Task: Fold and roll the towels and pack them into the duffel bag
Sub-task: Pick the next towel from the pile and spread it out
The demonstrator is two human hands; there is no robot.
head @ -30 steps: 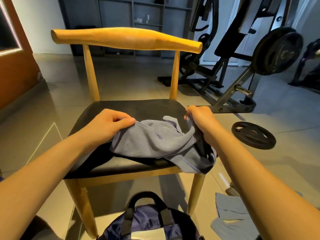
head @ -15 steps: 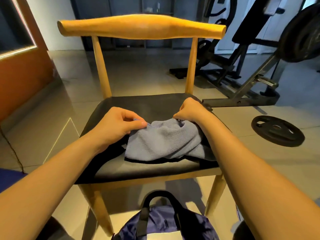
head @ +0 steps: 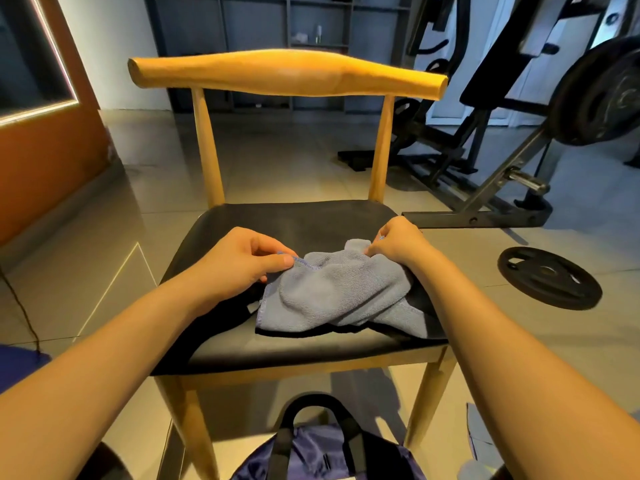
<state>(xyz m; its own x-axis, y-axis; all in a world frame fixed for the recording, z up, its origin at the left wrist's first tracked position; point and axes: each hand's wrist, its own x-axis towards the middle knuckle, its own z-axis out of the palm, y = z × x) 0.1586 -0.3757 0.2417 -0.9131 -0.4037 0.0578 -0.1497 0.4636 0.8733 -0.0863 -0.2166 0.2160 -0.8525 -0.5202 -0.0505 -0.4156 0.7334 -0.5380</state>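
Towel [head: 332, 296], grey and crumpled, is held by both hands, which are set apart. The left hand [head: 239, 265] pinches its stitched edge between thumb and fingers, and the right hand [head: 398, 242] grips the far corner. It lies on the black seat of a wooden chair [head: 294, 223]. A dark blue duffel bag [head: 311, 455] sits below the seat's front edge, handle upright. A weight plate [head: 549, 277] lies on the floor [head: 104, 237] to the right.

The towel [head: 332, 292] lies on the chair [head: 294, 223] seat, duffel bag [head: 329, 452] on the floor before it.
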